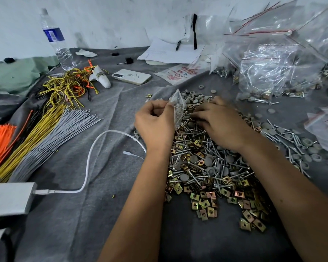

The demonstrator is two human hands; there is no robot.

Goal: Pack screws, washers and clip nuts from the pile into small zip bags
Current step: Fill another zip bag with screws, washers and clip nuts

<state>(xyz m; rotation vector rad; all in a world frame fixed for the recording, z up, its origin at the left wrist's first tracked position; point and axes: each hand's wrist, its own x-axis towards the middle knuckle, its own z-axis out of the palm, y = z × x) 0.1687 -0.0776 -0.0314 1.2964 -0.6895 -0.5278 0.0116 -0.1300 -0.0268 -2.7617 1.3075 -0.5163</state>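
- Near the middle of the frame, the left hand [155, 123] is pinching a small zip bag [177, 108] by its edge and holding it upright over the far end of the pile [206, 167]; a few grey washers are showing through the plastic.
- Just right of the bag, the right hand [220, 123] is lying palm down on the pile with its fingers curled toward the bag's mouth; whether it is gripping any parts cannot be told.
- Judging by this, the filling step is under way.
- Next, the right hand is needing to gather screws [197, 176] and clip nuts [204, 203] from the lower part of the pile, while the bag's mouth is being kept open.
- Filled bags [273, 72] are lying at the upper right of the desk [102, 214].
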